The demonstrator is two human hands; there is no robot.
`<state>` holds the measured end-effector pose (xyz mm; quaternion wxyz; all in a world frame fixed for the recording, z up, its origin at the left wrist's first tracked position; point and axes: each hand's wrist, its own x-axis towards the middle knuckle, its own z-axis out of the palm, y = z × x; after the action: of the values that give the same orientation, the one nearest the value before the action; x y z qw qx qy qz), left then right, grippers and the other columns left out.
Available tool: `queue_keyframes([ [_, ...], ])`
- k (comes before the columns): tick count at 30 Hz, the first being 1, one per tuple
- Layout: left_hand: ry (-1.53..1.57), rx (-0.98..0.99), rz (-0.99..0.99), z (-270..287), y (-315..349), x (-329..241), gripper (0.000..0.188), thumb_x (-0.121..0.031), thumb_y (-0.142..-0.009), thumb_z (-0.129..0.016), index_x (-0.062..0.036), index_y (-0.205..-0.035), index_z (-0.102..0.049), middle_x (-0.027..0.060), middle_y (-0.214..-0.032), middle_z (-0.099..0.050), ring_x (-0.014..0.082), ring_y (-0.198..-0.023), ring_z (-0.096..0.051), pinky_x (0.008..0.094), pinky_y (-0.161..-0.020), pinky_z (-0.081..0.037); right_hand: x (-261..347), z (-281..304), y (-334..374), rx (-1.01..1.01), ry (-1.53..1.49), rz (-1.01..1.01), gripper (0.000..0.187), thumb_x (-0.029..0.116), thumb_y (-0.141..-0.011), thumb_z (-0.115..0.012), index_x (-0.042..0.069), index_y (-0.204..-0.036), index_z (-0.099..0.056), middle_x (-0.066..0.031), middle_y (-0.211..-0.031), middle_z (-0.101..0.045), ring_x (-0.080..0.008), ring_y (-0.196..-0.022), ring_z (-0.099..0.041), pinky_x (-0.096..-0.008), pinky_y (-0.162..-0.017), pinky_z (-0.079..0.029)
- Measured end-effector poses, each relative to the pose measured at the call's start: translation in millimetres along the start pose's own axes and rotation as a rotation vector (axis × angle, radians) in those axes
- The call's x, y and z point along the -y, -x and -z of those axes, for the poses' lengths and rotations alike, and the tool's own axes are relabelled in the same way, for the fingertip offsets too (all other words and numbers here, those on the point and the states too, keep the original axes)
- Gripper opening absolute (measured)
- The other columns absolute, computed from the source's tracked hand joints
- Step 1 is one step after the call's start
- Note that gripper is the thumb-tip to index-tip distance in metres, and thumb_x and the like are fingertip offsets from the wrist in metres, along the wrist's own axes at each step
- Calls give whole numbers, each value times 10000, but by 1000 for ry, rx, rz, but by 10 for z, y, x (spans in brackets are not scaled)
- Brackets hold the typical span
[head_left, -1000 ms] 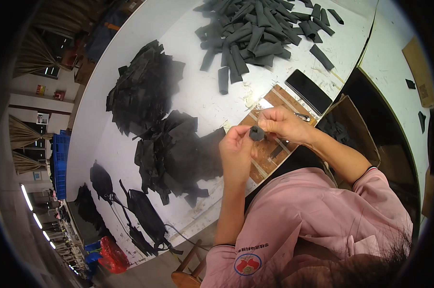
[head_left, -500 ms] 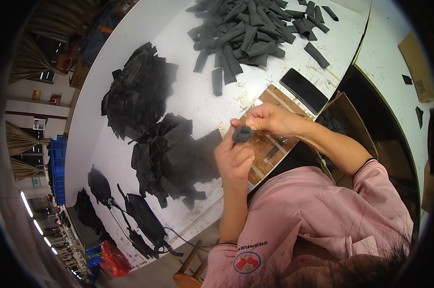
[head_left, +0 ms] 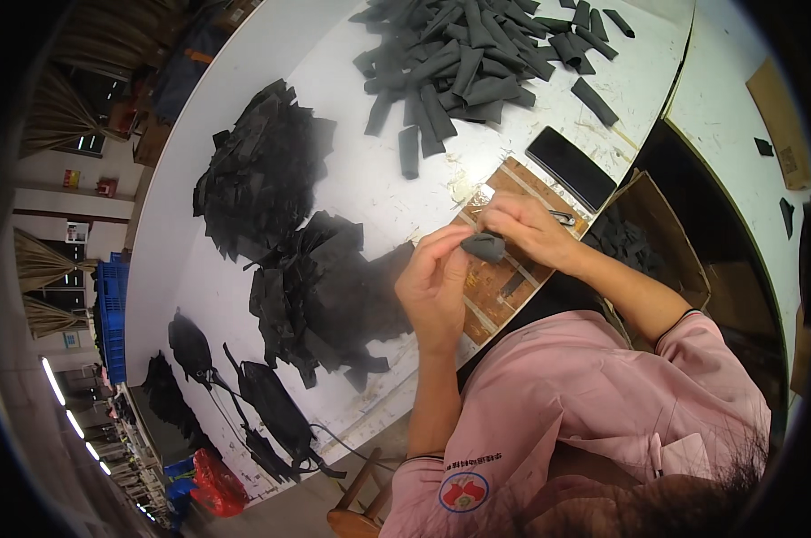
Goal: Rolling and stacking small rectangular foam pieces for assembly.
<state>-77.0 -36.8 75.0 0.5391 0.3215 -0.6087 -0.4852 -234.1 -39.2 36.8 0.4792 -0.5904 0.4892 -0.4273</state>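
A short dark grey tube [head_left: 484, 248], soft-looking like foam or cloth, is held between my two hands above a brown board. My left hand [head_left: 434, 285] pinches its left end between thumb and fingers. At its upper edge, my right hand [head_left: 524, 229] closes finger and thumb on the tube; those fingertips are partly hidden. The board [head_left: 524, 182] has pale strips across it and lies at the table's near edge. Beside my right hand, a small metal tool [head_left: 562, 217] rests on the board, its kind unclear.
Many similar tubes [head_left: 477, 67] are heaped at the back of the white table [head_left: 177, 224]. Two piles of black flat pieces [head_left: 262, 170] lie left. A phone [head_left: 571, 168] sits beyond the board. An open cardboard box [head_left: 670, 229] stands right, a wooden stool [head_left: 356, 520] below.
The tube has turned from its open end showing to lying more sideways, and has shifted slightly right. My left fingers have straightened along it; my right hand has moved a little right.
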Motion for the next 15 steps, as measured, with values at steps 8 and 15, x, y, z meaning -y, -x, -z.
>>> queue_keyframes([
  [8, 238, -268, -3, -64, 64, 67, 104, -45, -851, -464, 51, -888, -478, 141, -904, -544, 155, -793, -519, 272, -743, -427, 448, 52, 17, 17, 781, 559, 300, 310, -714, -597, 20, -735, -523, -85, -674, -463, -253, -652, -498, -338, -523, -396],
  [15, 381, -61, 151, -56, 69, 133, 140, 9, -812, -476, 65, -940, -484, 154, -923, -556, 164, -803, -531, 270, -758, -423, 277, -3, 58, 54, 645, 462, 201, 192, -754, -567, -4, -753, -520, -110, -672, -496, -277, -617, -525, -359, -539, -424],
])
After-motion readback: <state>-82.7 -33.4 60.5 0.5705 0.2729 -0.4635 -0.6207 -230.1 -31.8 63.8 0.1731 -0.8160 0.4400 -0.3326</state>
